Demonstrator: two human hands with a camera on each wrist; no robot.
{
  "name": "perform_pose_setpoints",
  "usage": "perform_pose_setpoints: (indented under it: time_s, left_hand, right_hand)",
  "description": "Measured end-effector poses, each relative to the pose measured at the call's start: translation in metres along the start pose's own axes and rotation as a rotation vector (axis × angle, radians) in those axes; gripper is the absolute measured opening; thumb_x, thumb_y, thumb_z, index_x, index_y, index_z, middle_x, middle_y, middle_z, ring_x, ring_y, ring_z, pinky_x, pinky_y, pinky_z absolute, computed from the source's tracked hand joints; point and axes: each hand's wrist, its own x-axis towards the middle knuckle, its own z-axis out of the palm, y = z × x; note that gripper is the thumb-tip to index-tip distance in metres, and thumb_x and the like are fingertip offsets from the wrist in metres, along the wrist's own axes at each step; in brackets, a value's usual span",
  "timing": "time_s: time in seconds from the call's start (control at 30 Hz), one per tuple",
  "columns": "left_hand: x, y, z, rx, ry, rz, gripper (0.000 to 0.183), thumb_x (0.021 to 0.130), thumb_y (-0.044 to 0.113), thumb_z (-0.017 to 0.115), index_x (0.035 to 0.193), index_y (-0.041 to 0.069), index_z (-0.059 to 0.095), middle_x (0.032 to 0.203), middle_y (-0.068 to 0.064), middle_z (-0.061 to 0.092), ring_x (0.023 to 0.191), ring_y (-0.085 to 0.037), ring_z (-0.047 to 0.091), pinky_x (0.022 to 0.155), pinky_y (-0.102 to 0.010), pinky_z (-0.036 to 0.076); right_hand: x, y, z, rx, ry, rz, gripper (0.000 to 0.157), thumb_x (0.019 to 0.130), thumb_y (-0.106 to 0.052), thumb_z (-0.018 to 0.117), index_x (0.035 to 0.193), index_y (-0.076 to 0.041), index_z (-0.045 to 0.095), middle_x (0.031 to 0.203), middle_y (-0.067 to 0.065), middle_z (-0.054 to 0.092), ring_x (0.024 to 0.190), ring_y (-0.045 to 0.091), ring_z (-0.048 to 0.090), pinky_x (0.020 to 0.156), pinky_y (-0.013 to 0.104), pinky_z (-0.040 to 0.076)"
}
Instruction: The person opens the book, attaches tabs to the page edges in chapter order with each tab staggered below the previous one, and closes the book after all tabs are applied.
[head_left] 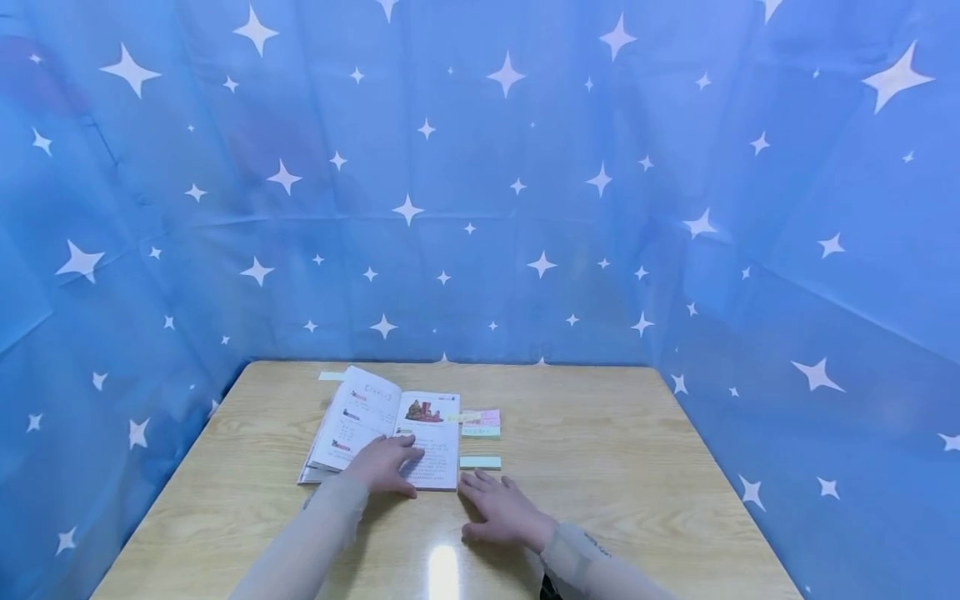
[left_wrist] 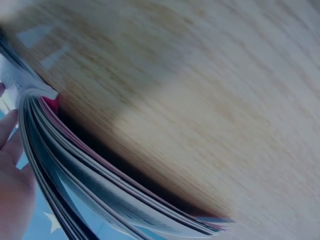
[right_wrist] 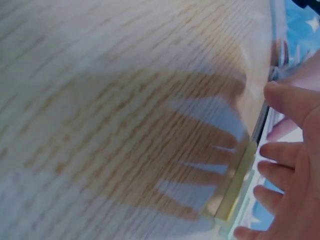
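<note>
An open book [head_left: 442, 458] with printed text and a small colour picture lies left of the table's middle, its left pages lifted in a loose stack. My left hand [head_left: 384, 464] rests over its lower middle near the fold, fingers spread and relaxed. In the left wrist view, curved page edges [left_wrist: 125, 187] fan out beside that hand's fingers. Just off the book's lower right corner, my right hand [head_left: 506, 510] is palm down low over the table, holding nothing, its fingers extended. Close beyond its fingertips lies a light green sticky note pad [head_left: 480, 462].
Pink sticky notes [head_left: 487, 416] and another green pad [head_left: 481, 432] lie right of the book, with a yellow strip [head_left: 463, 418] overlapping its edge. A pale strip [head_left: 330, 376] shows behind the book. Blue star-patterned curtains [head_left: 480, 300] surround the wooden table [head_left: 622, 467].
</note>
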Motion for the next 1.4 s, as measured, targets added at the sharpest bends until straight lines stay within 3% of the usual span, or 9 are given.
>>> perform_pose_setpoints:
  time_s: [0.53,0.8,1.17,1.4]
  left_hand:
    - [0.002,-0.004,0.003,-0.035,0.032,0.039,0.055,0.067,0.050,0.067,0.112,0.018,0.062,0.126,-0.009,0.049,0.116,-0.026,0.043,0.100,-0.050,0.023]
    - [-0.001,-0.008,0.008,-0.011,0.023,0.004,0.063,0.062,0.051,0.070,0.116,0.020,0.059,0.128,-0.005,0.048,0.118,-0.023,0.041,0.102,-0.047,0.021]
    - [-0.004,-0.010,0.008,-0.028,0.065,0.043,0.063,0.064,0.050,0.070,0.115,0.014,0.060,0.126,-0.008,0.049,0.117,-0.024,0.042,0.100,-0.047,0.025]
    - [-0.009,-0.014,0.011,-0.075,0.089,0.020,0.076,0.062,0.051,0.072,0.125,0.014,0.051,0.137,-0.011,0.035,0.122,-0.030,0.035,0.101,-0.045,0.026]
  right_hand:
    - [0.002,0.000,0.005,-0.009,0.008,0.026,0.070,0.080,-0.052,0.051,0.136,-0.014,0.034,0.142,0.002,0.027,0.129,0.025,0.022,0.096,0.060,0.021]
    - [0.006,-0.007,0.002,0.029,-0.018,0.022,0.067,0.081,-0.050,0.052,0.135,-0.013,0.036,0.141,0.003,0.028,0.129,0.025,0.022,0.097,0.059,0.021]
    - [0.007,-0.003,-0.001,-0.005,-0.002,0.030,0.065,0.080,-0.049,0.054,0.132,-0.014,0.040,0.139,0.002,0.032,0.128,0.026,0.026,0.095,0.060,0.023]
    - [-0.001,0.001,-0.007,-0.011,0.033,0.029,0.064,0.080,-0.047,0.055,0.132,-0.012,0.041,0.138,0.005,0.034,0.127,0.028,0.027,0.094,0.059,0.025]
